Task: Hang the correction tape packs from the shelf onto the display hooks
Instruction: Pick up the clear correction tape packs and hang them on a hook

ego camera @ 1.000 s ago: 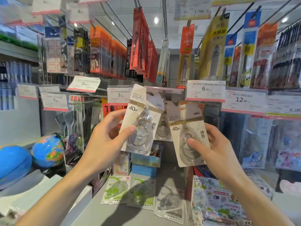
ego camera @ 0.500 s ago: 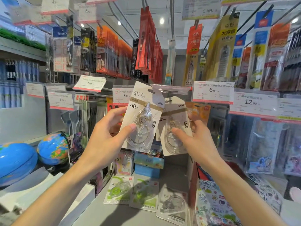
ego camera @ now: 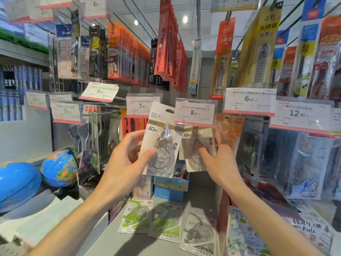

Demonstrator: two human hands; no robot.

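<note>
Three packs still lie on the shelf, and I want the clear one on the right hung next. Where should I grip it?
Probably pinch the clear pack by its flat card edge near you, coming from above. It lies flat on the shelf, blister up, and the domed plastic gives fingers little to hold. Its hang hole is not clearly visible.

"40m" on held correction tape pack (ego camera: pixel 160 143), price tags (ego camera: pixel 195 112) reading 8.00, 6.00, 12.90, 7.90

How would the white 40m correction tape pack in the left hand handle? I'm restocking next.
The white card correction tape pack is probably light and fairly stiff: the left hand holds it upright by one edge. Its clear blister looks smooth, perhaps slippery.
</note>
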